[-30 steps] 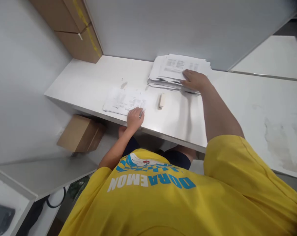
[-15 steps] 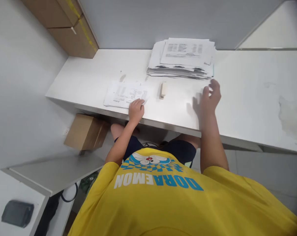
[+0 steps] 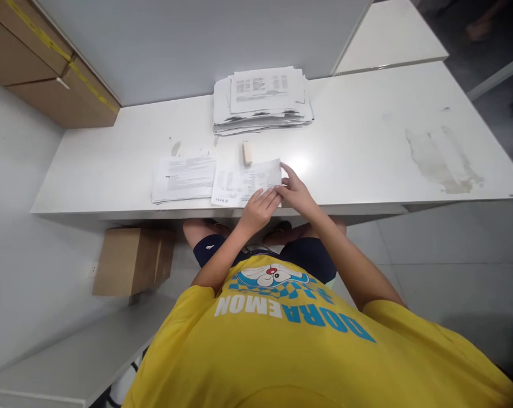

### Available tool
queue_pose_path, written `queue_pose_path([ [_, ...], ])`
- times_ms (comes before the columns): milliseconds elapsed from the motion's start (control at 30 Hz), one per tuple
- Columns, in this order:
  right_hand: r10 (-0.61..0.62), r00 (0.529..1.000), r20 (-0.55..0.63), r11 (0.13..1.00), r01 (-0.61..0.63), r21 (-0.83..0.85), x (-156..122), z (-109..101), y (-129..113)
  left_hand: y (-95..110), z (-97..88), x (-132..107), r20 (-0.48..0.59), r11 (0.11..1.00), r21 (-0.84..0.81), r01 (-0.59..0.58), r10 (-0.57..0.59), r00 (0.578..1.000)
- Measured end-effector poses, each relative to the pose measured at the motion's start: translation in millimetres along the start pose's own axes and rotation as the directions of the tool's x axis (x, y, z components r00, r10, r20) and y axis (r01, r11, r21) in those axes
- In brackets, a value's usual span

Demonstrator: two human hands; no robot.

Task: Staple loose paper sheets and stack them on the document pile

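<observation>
A printed sheet of paper (image 3: pixel 233 182) lies at the desk's near edge, to the right of a stack of printed papers (image 3: pixel 184 177); whether it is one sheet or several I cannot tell. My left hand (image 3: pixel 260 211) rests on its lower right part, fingers stretched out over the print. My right hand (image 3: pixel 298 192) is at the sheet's right edge, thumb and forefinger closed around the side. The fingertips of both hands nearly meet. Just beyond the sheet stands a small cream-coloured stapler (image 3: pixel 247 153).
A thick pile of papers (image 3: pixel 263 122) lies at the back of the white desk (image 3: pixel 358 147), against the grey partition. Cardboard boxes (image 3: pixel 90 102) stand at the back left, and another cardboard box (image 3: pixel 116 260) is under the desk. Stains (image 3: pixel 443 158) mark the desk's right side.
A printed sheet now lies right of the paper stack, under my left hand. My right hand has come left from the bare desk to the sheet's edge. The view has turned right.
</observation>
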State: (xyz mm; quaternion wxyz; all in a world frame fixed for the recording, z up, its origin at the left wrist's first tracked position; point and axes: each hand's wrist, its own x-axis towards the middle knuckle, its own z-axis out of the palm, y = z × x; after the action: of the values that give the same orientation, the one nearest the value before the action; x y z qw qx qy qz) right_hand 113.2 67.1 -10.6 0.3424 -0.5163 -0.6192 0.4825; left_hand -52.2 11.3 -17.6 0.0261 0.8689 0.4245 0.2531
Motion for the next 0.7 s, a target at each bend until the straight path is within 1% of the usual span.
queue_pose_path([
  [67, -0.007, 1.0, -0.026, 0.993, 0.004, -0.121, 15, -13, 1, 7, 5.6, -2, 0.01, 0.999, -0.005, -0.037, 0.037, 0.999],
  [133, -0.022, 0.996, -0.083, 0.977, 0.004, -0.213, 24, -26, 2, 11, 4.7, -5, 0.006, 0.999, -0.011, -0.044, 0.044, 0.999],
  [200, -0.051, 0.987, -0.149, 0.966, 0.011, -0.257, 26, -36, 4, 9, -1.8, -7, -0.01, 1.0, -0.019, -0.011, 0.01, 1.0],
  [267, -0.063, 0.979, -0.193, 0.965, 0.011, -0.263, 25, -43, 7, -2, -11.2, -3, -0.034, 0.998, -0.017, 0.062, -0.062, 0.997],
  [333, -0.062, 0.972, -0.226, 0.967, 0.003, -0.255, 23, -44, 11, -19, -20.2, 5, -0.059, 0.989, 0.003, 0.148, -0.148, 0.987],
  [400, -0.07, 0.963, -0.262, 0.97, 0.004, -0.242, 22, -42, 16, -38, -27.1, 16, -0.063, 0.976, 0.031, 0.215, -0.213, 0.975],
  [500, -0.129, 0.936, -0.327, 0.967, 0.045, -0.253, 22, -37, 23, -59, -32.0, 30, 0.009, 0.964, 0.06, 0.257, -0.258, 0.966],
  [600, -0.197, 0.916, -0.349, 0.953, 0.097, -0.286, 23, -34, 28, -63, -32.3, 36, 0.075, 0.954, 0.106, 0.281, -0.289, 0.954],
  [700, -0.193, 0.924, -0.329, 0.953, 0.097, -0.287, 23, -34, 29, -61, -32.1, 37, 0.069, 0.937, 0.153, 0.315, -0.329, 0.942],
])
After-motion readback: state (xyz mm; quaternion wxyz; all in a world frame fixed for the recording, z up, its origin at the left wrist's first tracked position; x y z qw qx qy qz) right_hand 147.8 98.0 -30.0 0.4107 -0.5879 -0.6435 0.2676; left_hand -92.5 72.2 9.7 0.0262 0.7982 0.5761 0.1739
